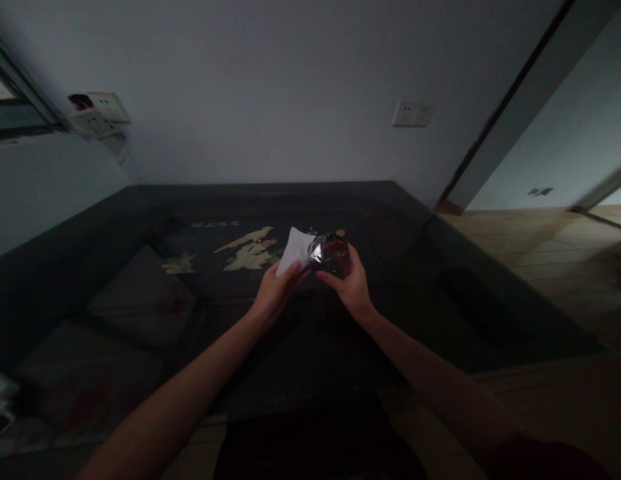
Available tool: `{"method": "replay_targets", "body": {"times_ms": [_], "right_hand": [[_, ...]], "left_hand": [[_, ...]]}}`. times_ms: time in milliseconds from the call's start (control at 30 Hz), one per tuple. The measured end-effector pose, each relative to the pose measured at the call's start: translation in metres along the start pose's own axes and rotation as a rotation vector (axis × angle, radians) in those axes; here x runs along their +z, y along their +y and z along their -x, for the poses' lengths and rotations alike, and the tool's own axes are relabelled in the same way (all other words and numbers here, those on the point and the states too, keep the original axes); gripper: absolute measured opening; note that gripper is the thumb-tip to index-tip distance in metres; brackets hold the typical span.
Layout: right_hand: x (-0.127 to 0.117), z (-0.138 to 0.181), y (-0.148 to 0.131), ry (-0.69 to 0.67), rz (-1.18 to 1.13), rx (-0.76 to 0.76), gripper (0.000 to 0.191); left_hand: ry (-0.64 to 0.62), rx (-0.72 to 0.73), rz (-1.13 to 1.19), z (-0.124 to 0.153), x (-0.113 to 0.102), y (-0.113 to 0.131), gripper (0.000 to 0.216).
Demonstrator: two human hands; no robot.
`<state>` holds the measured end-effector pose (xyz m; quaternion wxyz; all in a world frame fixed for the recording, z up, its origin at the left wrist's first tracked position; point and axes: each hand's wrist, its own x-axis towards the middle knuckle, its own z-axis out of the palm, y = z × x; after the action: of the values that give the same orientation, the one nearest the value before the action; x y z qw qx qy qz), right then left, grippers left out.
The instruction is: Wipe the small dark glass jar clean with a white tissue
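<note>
My right hand [354, 281] is wrapped around the right side of a dark, shiny rounded object [331, 253], perhaps a glass jar; its exact kind is too dim to tell. Pinched between the thumb and fingers of my left hand [280, 283] is a white tissue or paper sheet [294, 249]. The sheet's right edge touches the left side of the shiny object. Both hands are held close together above a dark glass tabletop [290, 360], and the left fingers are partly hidden beneath the sheet.
A pale bird-and-flower picture [250, 253] shows on the tabletop. On the right lies a dark flat object [480, 303]. A wall socket [413, 114] is on the wall behind, with more sockets [103, 110] at left. A whitish object [1, 393] stands at the lower left.
</note>
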<state>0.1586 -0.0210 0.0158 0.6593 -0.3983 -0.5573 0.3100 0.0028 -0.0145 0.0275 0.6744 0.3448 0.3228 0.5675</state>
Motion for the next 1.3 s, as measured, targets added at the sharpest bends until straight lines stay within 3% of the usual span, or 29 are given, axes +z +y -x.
{"method": "replay_targets", "body": {"times_ms": [200,433,600,700,900,1067,1200,1300], "right_hand": [[-0.007,-0.011,0.003,0.044,-0.079,0.061,0.071],[-0.003,-0.008,0.004,-0.051,-0.121,0.106,0.080],[0.002,-0.004,0.003,-0.120,-0.156,0.174,0.074],[0.005,-0.001,0.005,-0.141,-0.183,0.201,0.076],[0.006,0.003,0.007,-0.198,-0.173,0.219,0.070],[0.006,0.003,0.006,-0.199,-0.191,0.229,0.067],[0.011,0.007,0.003,-0.228,-0.195,0.236,0.069],[0.016,0.012,0.002,-0.262,-0.196,0.247,0.074]], "left_hand": [[0.041,0.120,-0.157,-0.005,-0.009,0.001,0.032],[0.091,0.244,-0.399,-0.012,-0.019,0.008,0.026],[0.099,0.321,-0.614,-0.006,-0.015,0.017,0.022],[0.059,0.320,-0.557,-0.003,-0.012,0.014,0.023],[-0.099,0.160,-0.214,0.004,-0.003,0.009,0.030],[-0.162,0.014,-0.033,0.003,0.001,0.014,0.056],[-0.053,0.105,-0.051,0.001,0.001,0.011,0.036],[-0.064,0.195,-0.155,0.003,0.001,0.007,0.033]]}}
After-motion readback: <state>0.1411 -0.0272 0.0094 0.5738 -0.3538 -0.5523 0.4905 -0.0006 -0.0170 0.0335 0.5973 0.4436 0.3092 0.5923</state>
